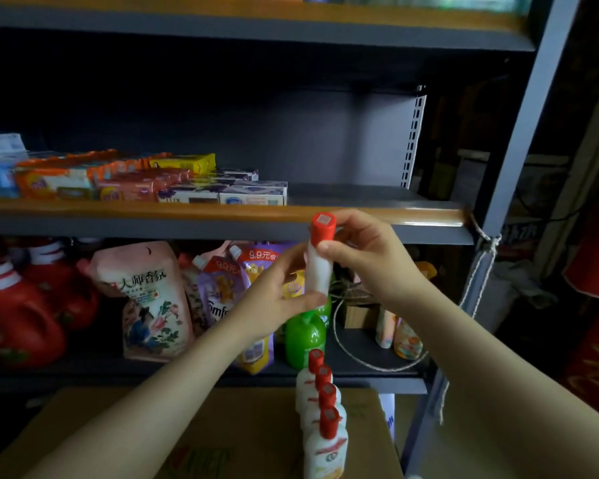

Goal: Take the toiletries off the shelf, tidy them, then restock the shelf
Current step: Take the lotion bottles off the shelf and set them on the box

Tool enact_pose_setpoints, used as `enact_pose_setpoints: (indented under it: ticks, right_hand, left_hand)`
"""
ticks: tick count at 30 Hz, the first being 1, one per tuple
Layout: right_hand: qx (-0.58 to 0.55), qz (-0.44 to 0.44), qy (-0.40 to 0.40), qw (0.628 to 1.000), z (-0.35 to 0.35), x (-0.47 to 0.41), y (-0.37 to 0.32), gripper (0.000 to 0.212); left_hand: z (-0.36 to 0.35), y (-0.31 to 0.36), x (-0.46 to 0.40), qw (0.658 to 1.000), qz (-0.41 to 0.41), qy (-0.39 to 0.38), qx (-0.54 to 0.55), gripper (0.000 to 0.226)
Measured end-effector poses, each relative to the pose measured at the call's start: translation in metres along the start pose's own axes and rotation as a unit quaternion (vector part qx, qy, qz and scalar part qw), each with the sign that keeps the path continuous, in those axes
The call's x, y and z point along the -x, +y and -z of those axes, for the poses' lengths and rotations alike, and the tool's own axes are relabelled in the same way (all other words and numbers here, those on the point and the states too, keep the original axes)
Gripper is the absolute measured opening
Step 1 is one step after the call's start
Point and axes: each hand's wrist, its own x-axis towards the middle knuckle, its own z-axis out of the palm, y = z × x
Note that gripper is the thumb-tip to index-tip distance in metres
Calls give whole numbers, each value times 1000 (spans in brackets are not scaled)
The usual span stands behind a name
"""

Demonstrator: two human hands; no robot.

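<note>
Both hands hold one white bottle with a red cap point(320, 257) upright at centre frame, just below the shelf's orange edge point(222, 210): the left hand point(281, 299) cups its base, the right hand point(363, 257) pinches near the cap. It looks like the tidying step, with four matching bottles point(322, 409) lined on the cardboard box point(118, 426) at the bottom. Next I would expect it to join that row or the bare right stretch of shelf; its label faces away, unreadable.

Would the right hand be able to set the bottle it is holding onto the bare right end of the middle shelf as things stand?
Probably yes. The right hand holds the bottle just in front of the middle shelf, and the boxes stop left of that end.
</note>
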Motion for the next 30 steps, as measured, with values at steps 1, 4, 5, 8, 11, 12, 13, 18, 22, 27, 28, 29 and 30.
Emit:
enact_pose_setpoints:
  ticks: [1, 4, 5, 8, 11, 12, 13, 18, 22, 27, 28, 29, 30]
  right_hand:
    - [10, 5, -6, 1000, -2, 4, 1, 22]
    - [25, 9, 3, 1000, -8, 12, 5, 21]
    - [40, 11, 19, 999, -9, 14, 6, 19]
    - [-11, -47, 69, 996, -9, 16, 12, 6]
    - [-74, -197, 114, 971, -7, 18, 24, 16]
    - [-103, -248, 122, 956, -7, 19, 29, 18]
    - [-142, -293, 125, 937, -7, 21, 34, 19]
    - [-312, -435, 120, 836, -14, 34, 56, 26]
    - [-330, -478, 97, 808, -15, 41, 65, 32]
    - [-266, -424, 23, 865, -9, 50, 67, 20]
    - [-247, -404, 8, 881, -7, 53, 66, 21]
    - [-227, -383, -14, 895, -4, 57, 63, 24]
    - [-202, -365, -37, 908, -3, 61, 61, 28]
  left_hand:
    - [-1, -2, 4, 1000, -1, 0, -14, 63]
    - [-5, -6, 15, 999, 27, -11, 27, 56]
    - [-6, -5, 18, 998, 40, -18, 45, 55]
    - [-7, 1, 27, 988, 88, -34, 124, 48]
    - [-10, 8, 36, 965, 160, -72, 193, 56]
    - [-12, 10, 39, 957, 185, -80, 207, 67]
    - [-14, 11, 41, 951, 212, -77, 211, 74]
    - [-19, 11, 45, 913, 342, -38, 220, 51]
    - [-16, 12, 45, 887, 389, -49, 243, 47]
    - [-22, -2, 59, 928, 324, -10, 186, 19]
    - [-25, -6, 64, 944, 300, -14, 135, 17]
    - [-27, -11, 71, 956, 277, -22, 91, 20]
    - [-30, -14, 77, 964, 260, -32, 55, 26]
